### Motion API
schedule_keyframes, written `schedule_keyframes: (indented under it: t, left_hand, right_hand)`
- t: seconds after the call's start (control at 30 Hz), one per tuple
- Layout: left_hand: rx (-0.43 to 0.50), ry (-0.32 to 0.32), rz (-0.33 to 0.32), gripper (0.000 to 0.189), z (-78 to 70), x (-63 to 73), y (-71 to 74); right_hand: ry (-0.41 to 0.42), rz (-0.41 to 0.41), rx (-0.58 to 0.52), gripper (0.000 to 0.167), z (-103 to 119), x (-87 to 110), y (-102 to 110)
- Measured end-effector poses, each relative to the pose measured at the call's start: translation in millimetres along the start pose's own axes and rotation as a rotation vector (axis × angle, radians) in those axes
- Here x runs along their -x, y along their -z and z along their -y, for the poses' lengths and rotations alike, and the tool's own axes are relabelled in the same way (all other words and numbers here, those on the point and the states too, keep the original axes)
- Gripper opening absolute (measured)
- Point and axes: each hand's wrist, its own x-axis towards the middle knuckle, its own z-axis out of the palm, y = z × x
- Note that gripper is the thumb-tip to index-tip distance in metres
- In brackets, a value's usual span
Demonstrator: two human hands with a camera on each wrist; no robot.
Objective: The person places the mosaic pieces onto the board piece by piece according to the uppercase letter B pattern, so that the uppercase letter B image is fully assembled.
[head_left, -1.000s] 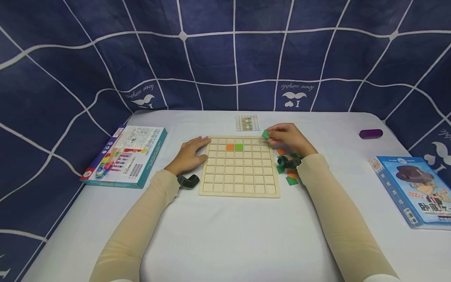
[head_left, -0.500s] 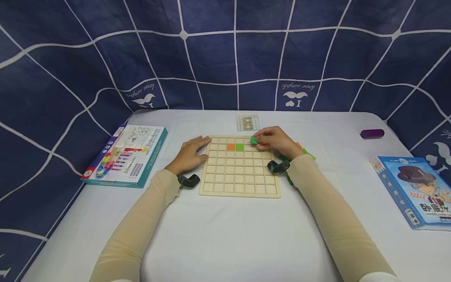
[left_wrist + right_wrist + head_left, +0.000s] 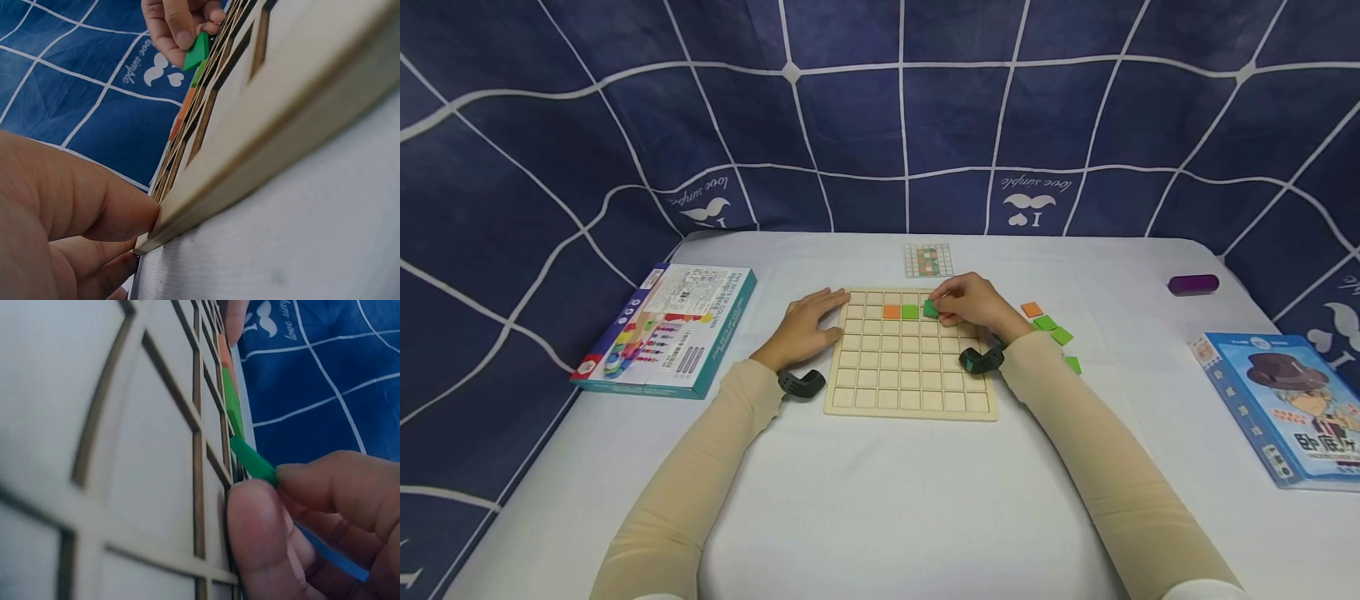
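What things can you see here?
Board: one, pale wood, centre
Orange tiles: two visible, orange, board and right
Green tiles: several, green, board and right
Held tile: one, green, over board
Card: one, multicoloured, beyond board
Boxes: two, teal and blue, either side
Oblong: one, purple, far right
Table: one, white, underneath
Cloth: one, navy, behind
Wristbands: two, black, wrists
Sleeves: two, beige, arms
Left hand: one, at board edge
Right hand: one, pinching held tile

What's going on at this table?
A person's right hand pinches a green tile, held tilted at a wooden grid board, right of an orange tile and a second green tile sitting in its squares. The left hand touches the board's left edge. Loose tiles lie on the table to the right.
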Motion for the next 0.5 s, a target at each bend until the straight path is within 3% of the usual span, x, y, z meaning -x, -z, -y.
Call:
schedule_keyframes:
  t: [0.5]
  left_hand:
    - [0.0, -0.002, 0.01, 0.069, 1.5, -1.3, 0.2]
  right_hand:
    - [0.072, -0.029, 0.195, 0.02, -0.9, -1.7, -6.7]
